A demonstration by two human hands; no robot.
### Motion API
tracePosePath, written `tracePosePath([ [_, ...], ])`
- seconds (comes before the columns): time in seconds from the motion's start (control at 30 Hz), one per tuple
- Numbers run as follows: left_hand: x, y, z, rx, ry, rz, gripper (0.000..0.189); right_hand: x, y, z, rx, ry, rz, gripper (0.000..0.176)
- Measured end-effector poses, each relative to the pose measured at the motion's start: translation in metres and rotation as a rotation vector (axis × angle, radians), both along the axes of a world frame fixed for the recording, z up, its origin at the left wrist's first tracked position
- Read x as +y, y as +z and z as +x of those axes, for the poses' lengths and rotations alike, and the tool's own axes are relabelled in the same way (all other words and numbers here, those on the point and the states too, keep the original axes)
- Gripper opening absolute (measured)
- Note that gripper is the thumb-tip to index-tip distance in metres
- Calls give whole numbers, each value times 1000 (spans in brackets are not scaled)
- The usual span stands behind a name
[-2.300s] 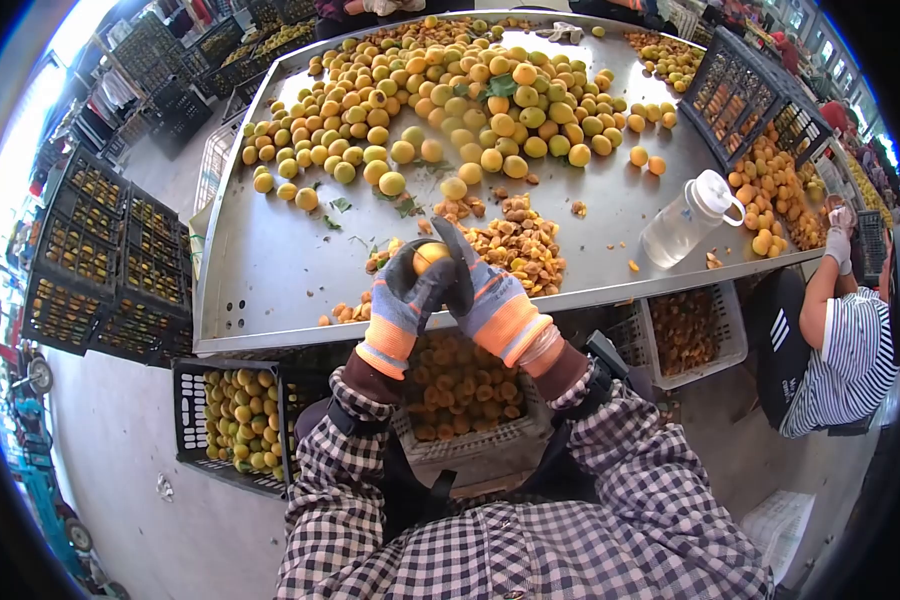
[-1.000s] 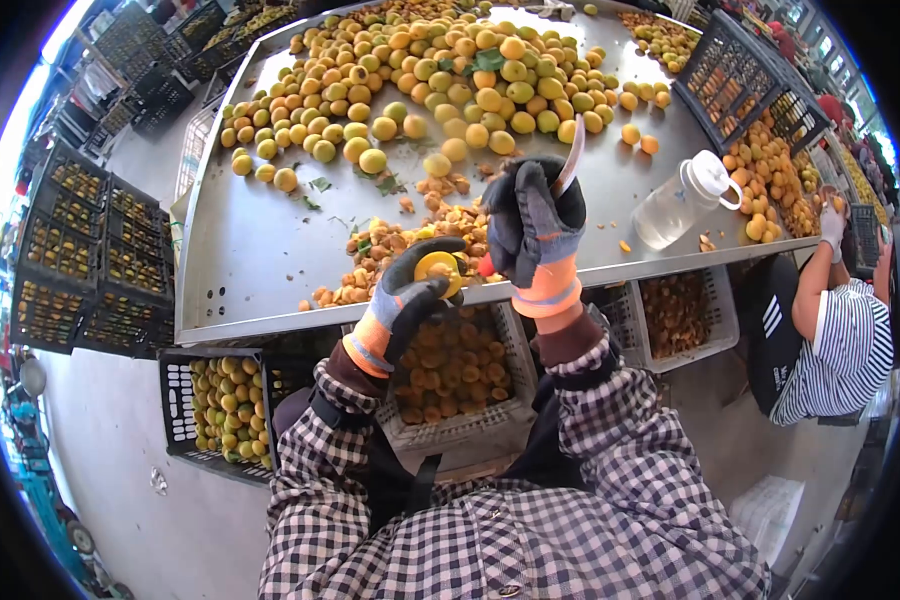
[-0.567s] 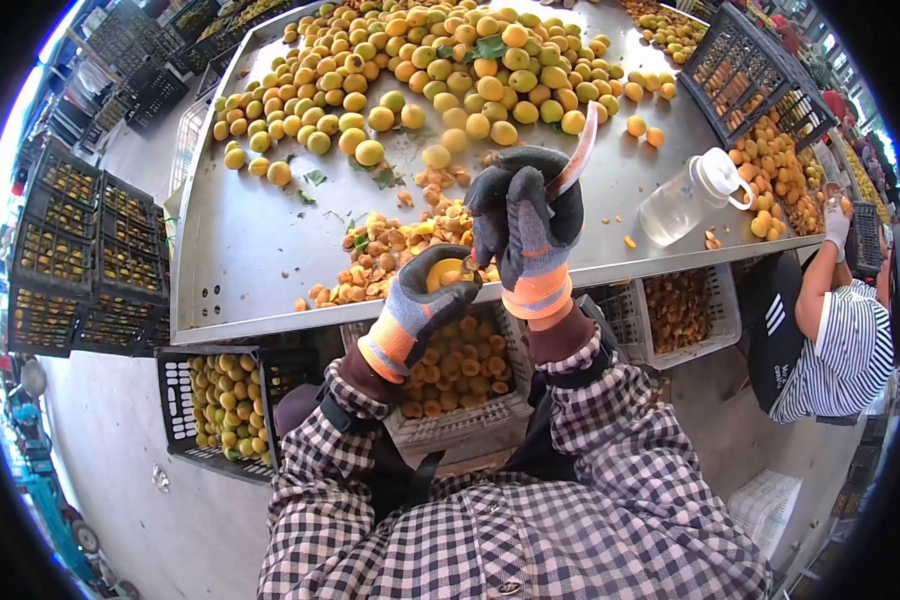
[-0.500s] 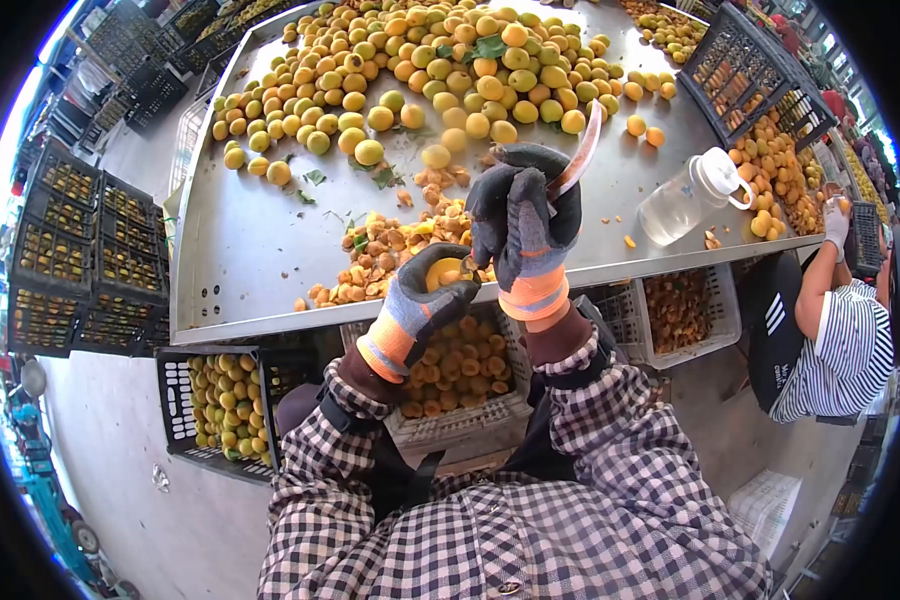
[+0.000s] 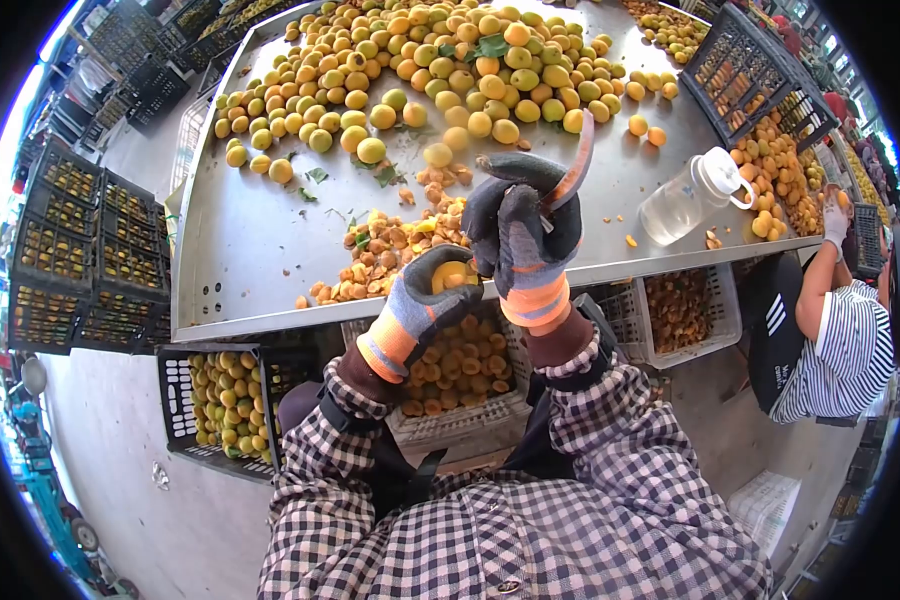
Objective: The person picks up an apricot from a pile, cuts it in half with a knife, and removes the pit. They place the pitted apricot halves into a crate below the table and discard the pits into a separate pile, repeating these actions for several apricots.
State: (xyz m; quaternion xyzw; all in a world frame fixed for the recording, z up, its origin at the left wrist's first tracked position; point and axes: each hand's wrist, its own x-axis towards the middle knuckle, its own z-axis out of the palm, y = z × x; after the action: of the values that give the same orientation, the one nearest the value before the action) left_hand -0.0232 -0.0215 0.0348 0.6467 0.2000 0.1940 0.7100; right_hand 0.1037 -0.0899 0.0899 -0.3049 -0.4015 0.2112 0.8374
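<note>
A dark crate [image 5: 180,400] of whole fruit stood on the floor at left, presumably kept within easy reach. Cut pieces [image 5: 385,242] lay along the near side of the metal table [image 5: 250,245]. The gloved left hand [image 5: 420,295] curled in a C around a yellow fruit [image 5: 452,276], apparently cut open, near the table's front edge; the cupped grip probably steadied it. This forearm slanted inward. A pale crate [image 5: 460,430] of orange fruit sat lower down, seemingly placed close beneath the hands to shorten the reach. The gloved right hand [image 5: 525,240] was closed about a knife [image 5: 578,165], its blade upward, likely to keep the edge clear of the other hand. Its fingertips pointed toward the fruit; contact could not be determined. A bottle [image 5: 675,207] stood upright at right, apparently set aside from the handwork.
</note>
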Motion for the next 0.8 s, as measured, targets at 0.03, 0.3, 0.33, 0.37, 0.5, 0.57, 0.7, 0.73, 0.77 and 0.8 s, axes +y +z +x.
tracePosePath([
  [0.03,0,1,0,-5,5,-15,37,1,-1,-1,1,0,0,25],
  [0.3,4,-7,0,15,42,-52,36,17,-12,6,404,-9,-51,21],
  [0.33,5,-7,1,-5,54,9,33,17,-12,5,404,-8,-51,21],
  [0.37,5,-7,2,-24,66,69,30,17,-11,3,422,-16,-78,22],
  [0.5,7,-10,5,-43,85,76,28,24,-18,7,499,5,-120,21],
  [0.57,8,-6,4,1,81,81,29,26,-20,9,567,48,-104,15],
  [0.7,11,-4,3,-48,48,240,30,32,-27,14,675,20,-188,14],
  [0.73,11,-1,2,-38,44,269,31,33,-27,16,675,17,-187,14],
  [0.77,11,0,2,-25,40,299,32,35,-27,17,748,-15,-264,15],
  [0.8,12,1,3,-23,37,300,32,36,-26,18,821,-46,-341,16],
])
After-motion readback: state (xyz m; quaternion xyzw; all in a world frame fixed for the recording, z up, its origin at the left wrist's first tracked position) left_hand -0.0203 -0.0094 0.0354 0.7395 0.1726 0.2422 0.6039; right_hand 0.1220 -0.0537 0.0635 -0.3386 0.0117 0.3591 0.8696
